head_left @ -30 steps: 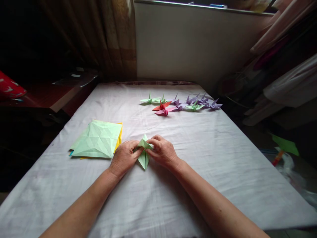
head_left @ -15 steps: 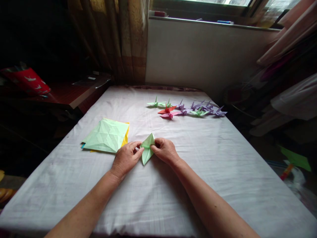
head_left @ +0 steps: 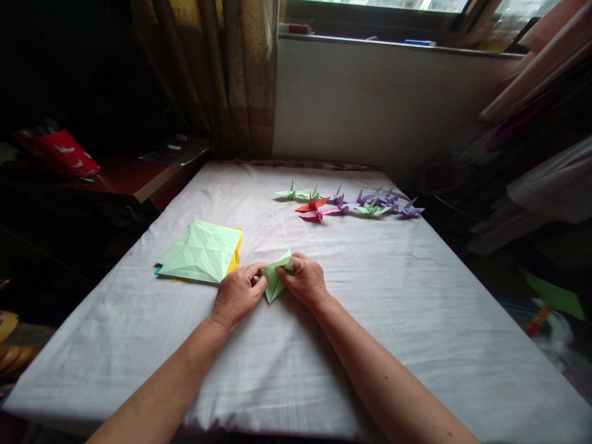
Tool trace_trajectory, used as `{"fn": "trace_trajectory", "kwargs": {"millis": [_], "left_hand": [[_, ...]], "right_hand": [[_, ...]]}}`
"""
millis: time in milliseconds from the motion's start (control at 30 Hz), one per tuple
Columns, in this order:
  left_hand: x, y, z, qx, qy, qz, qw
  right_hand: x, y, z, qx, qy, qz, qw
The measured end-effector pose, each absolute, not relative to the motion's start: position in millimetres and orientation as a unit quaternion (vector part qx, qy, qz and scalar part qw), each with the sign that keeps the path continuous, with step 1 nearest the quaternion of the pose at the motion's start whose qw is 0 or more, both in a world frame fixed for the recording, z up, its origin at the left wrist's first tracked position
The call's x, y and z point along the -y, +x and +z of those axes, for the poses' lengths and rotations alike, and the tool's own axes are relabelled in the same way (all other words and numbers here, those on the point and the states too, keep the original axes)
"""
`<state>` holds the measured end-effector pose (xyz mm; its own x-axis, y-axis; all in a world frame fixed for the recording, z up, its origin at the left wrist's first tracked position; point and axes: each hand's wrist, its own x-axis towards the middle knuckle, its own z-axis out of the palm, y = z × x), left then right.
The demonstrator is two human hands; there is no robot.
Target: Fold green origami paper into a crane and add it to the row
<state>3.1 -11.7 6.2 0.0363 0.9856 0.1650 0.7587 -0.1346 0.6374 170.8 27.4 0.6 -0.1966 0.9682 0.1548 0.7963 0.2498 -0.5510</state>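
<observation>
A partly folded piece of light green origami paper [head_left: 274, 285] lies at the middle of the cloth-covered table, its lower point toward me. My left hand [head_left: 238, 293] pinches its left corner between thumb and fingers. On the other side, my right hand [head_left: 306, 280] grips the right edge, with the thumb pressed over the paper's middle. Part of the paper is hidden behind the right fingers. Left of my hands rests a stack of creased paper sheets [head_left: 198, 250], pale green on top with yellow and blue edges showing.
Folded paper cranes stand at the far right of the table [head_left: 407, 296]: several purple cranes [head_left: 388, 200], green ones [head_left: 372, 211], a red crane [head_left: 313, 202] and a pink crane [head_left: 318, 214]. A red pen holder [head_left: 69, 151] sits on a dark desk at left.
My right thumb has moved left and inward across the green paper, covering more of its middle. The paper's lower point sits slightly higher. My left hand has barely moved.
</observation>
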Motion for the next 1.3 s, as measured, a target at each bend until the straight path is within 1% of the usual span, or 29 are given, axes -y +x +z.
{"fn": "trace_trajectory", "kwargs": {"millis": [133,267,400,567,700,867,1067,1200,1300], "left_hand": [[12,5,8,-0.625,0.693,0.303,0.195],[13,5,10,-0.607,0.691,0.328,0.217],[3,0,7,-0.602,0.660,0.357,0.274],[-15,-4,3,-0.599,0.616,0.354,0.369],[-19,-1,4,-0.584,0.612,0.346,0.405],[-18,3,2,-0.587,0.618,0.338,0.399],[-20,6,2,-0.589,0.642,0.338,0.354],[-20,8,6,-0.575,0.668,0.336,0.333],[-19,7,7,-0.550,0.688,0.330,0.339]], "right_hand": [[-30,169,-2,0.732,-0.605,0.182,0.255],[-33,171,-5,0.712,-0.596,0.232,0.290],[-35,175,-8,0.708,-0.574,0.269,0.311],[-37,181,-13,0.699,-0.548,0.316,0.334],[-37,182,-14,0.690,-0.541,0.335,0.344],[-36,181,-11,0.684,-0.535,0.351,0.350],[-38,187,-9,0.686,-0.499,0.396,0.353],[-41,189,-14,0.667,-0.484,0.422,0.376],[-42,189,-17,0.649,-0.471,0.445,0.400]]}}
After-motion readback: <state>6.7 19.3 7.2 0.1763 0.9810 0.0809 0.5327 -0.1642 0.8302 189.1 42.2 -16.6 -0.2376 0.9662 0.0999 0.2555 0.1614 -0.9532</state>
